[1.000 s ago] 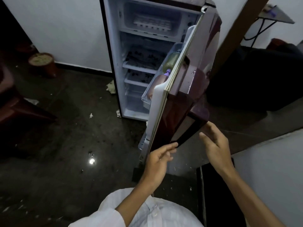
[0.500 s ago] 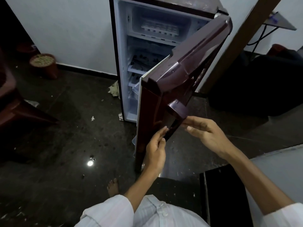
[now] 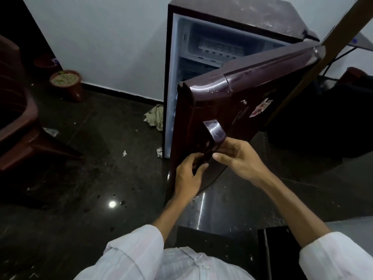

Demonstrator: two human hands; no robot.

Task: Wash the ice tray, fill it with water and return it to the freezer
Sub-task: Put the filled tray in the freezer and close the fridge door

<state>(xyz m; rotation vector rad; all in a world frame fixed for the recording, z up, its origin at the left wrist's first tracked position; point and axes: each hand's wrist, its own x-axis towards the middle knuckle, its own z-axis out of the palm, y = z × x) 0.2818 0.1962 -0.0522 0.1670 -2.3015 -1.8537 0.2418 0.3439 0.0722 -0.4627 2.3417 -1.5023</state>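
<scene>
The room is dim and the picture bluish and slightly grainy: the white wall [image 3: 113, 43] and the inside of the fridge [image 3: 201, 49] are the brightest parts, while the chair [image 3: 18, 126] at the left and the far right side sink into near-black shadow. A small round glare spot sits on the glossy dark floor [image 3: 80, 199], a pale streak of reflection lies below the fridge door [image 3: 252, 102], and the door's shiny top edge catches soft highlights. The wide lens bends straight lines toward the edges, and the white sleeves [image 3: 137, 249] at the bottom look slightly soft.
</scene>
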